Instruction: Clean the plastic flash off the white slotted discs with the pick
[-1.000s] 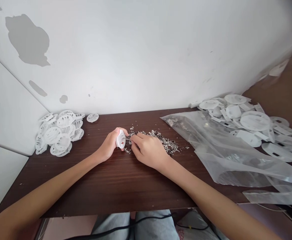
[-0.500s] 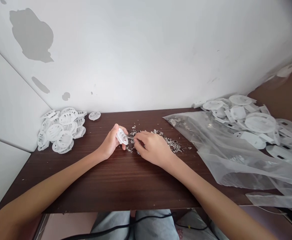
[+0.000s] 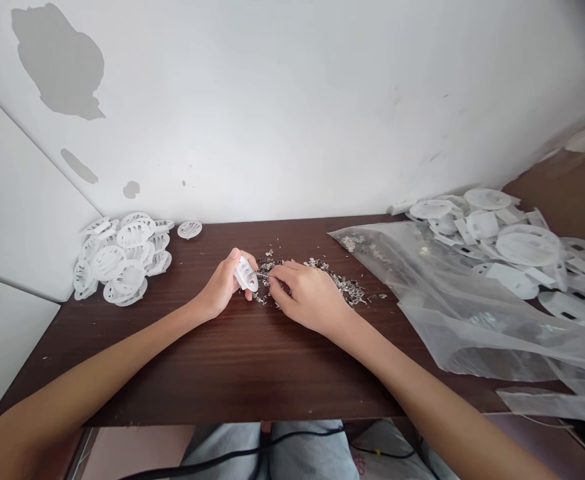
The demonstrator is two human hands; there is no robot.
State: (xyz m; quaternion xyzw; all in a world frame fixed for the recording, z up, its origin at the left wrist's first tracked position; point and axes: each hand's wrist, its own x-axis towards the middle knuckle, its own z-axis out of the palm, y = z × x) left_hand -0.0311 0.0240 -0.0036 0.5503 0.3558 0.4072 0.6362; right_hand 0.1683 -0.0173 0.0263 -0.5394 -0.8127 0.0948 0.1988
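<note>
My left hand (image 3: pixel 221 288) is closed round a small white slotted plastic disc (image 3: pixel 246 273), held on edge just above the dark wooden table (image 3: pixel 232 360). My right hand (image 3: pixel 306 293) pinches a tiny metal piece (image 3: pixel 263 275) against the disc's face. A loose heap of small metal pieces (image 3: pixel 339 285) lies on the table right behind and beside my right hand. Both forearms stretch in from the near edge.
A pile of the same white slotted discs (image 3: pixel 119 257) sits at the far left by the wall, one stray disc (image 3: pixel 189 229) beside it. Crumpled clear plastic bags (image 3: pixel 452 300) cover the right side, with larger white plastic plates (image 3: pixel 512 243) heaped behind them. A black cable (image 3: pixel 252 453) crosses my lap.
Both hands stay together at the same spot; the disc has turned slightly in my left hand and the right fingers have shifted a little on it. The view has drifted a bit.
</note>
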